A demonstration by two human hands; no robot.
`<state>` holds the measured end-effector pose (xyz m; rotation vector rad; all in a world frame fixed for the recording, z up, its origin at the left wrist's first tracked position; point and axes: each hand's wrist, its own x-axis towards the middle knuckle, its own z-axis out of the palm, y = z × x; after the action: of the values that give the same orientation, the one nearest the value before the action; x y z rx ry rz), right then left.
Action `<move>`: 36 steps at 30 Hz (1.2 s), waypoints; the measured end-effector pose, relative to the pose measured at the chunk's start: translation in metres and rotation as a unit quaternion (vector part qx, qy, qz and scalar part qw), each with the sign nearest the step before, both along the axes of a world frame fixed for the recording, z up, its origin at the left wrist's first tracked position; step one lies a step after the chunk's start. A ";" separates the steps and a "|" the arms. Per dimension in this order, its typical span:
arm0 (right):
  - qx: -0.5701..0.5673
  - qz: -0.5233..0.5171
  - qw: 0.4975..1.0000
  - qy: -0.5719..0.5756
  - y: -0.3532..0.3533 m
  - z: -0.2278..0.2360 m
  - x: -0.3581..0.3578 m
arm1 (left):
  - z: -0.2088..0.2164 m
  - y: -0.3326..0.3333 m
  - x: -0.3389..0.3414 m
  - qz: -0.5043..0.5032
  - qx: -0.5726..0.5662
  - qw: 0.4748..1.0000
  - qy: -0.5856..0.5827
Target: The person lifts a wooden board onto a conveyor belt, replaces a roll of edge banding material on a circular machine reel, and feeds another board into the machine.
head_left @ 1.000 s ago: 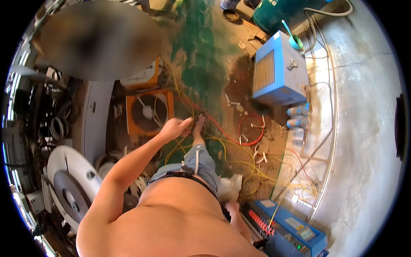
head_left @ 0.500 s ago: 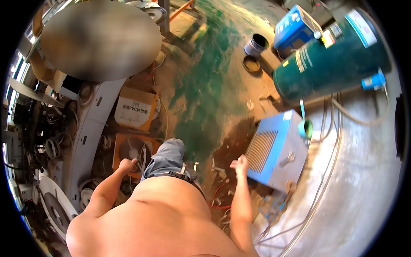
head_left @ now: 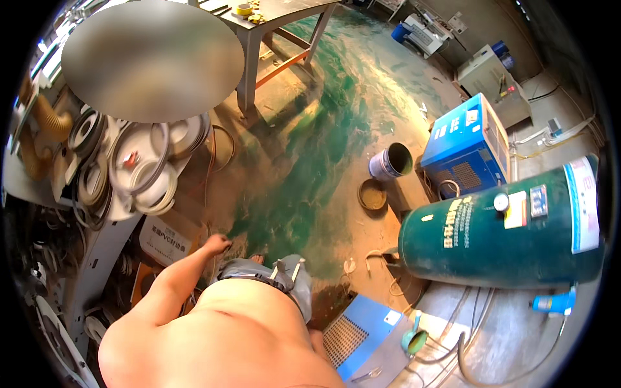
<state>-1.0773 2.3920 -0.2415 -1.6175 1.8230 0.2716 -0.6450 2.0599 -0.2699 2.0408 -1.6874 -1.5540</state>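
My left hand (head_left: 218,243) reaches forward over the floor, just right of a cardboard box (head_left: 167,240). Its fingers are curled in; whatever they may hold is too small to make out. My right arm (head_left: 319,341) shows only as a strip of skin at my right side, beside a blue and grey cabinet (head_left: 381,330) with a slotted grille. The right hand's fingers are hidden or too unclear to read. A small green funnel-like cup (head_left: 414,342) rests on that cabinet.
A dark green tank (head_left: 479,239) lies along the right, with a blue machine (head_left: 462,139) behind it. An open bucket (head_left: 391,161) and a round dish (head_left: 372,194) stand on the floor. Coiled edging strips (head_left: 143,158) lie on the left; a table (head_left: 272,13) stands ahead.
The view has shifted forward, bringing the table and far machines into sight. My left hand has swung forward; my right hand has dropped back from beside the cabinet's grille.
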 end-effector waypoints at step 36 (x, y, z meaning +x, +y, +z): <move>0.173 -0.182 0.961 -0.112 -1.006 -0.063 -0.435 | 0.107 -0.961 -0.322 0.266 0.013 0.963 0.037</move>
<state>-1.5121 1.3860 -0.3045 -1.0096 1.7422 0.2151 -0.9671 1.0989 -0.1628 2.1689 -0.9723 -1.4400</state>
